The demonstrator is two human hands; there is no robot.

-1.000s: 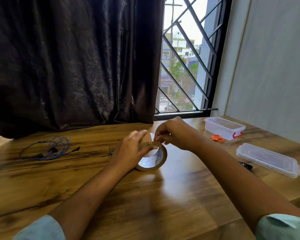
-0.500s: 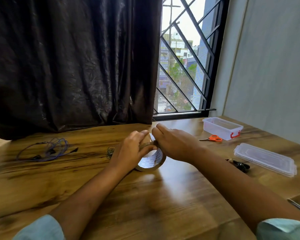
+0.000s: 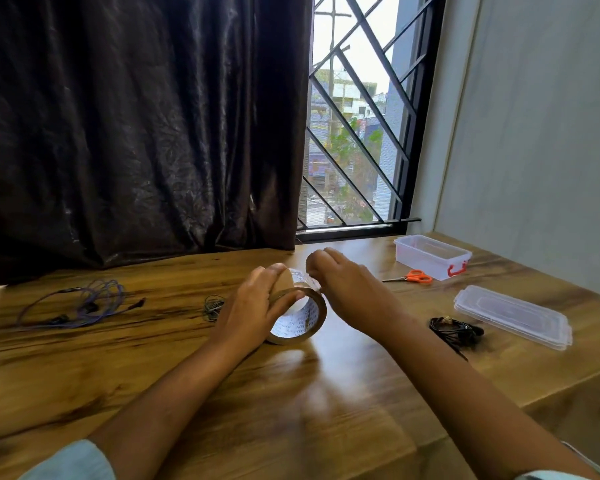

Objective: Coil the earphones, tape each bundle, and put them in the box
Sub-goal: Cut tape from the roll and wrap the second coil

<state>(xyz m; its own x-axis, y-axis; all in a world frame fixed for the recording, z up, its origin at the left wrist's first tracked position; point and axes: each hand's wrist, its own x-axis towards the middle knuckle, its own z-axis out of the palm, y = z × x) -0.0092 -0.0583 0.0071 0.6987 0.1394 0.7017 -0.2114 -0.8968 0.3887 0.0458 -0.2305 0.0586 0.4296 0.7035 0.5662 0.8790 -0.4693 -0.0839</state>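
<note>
While my left hand (image 3: 253,306) gripped the brown tape roll (image 3: 309,320), its inner print unreadable, my right hand (image 3: 350,292) pinched its end.

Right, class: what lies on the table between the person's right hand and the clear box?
A pair of scissors with orange handles lies between the right hand and the box, nearer the box, seen in the head view.

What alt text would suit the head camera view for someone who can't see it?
A person's left hand grips a brown tape roll on a wooden table while the right hand pinches its loose end. Purple earphones lie left; black earphones, a lid, scissors and an open clear box lie right.
</note>
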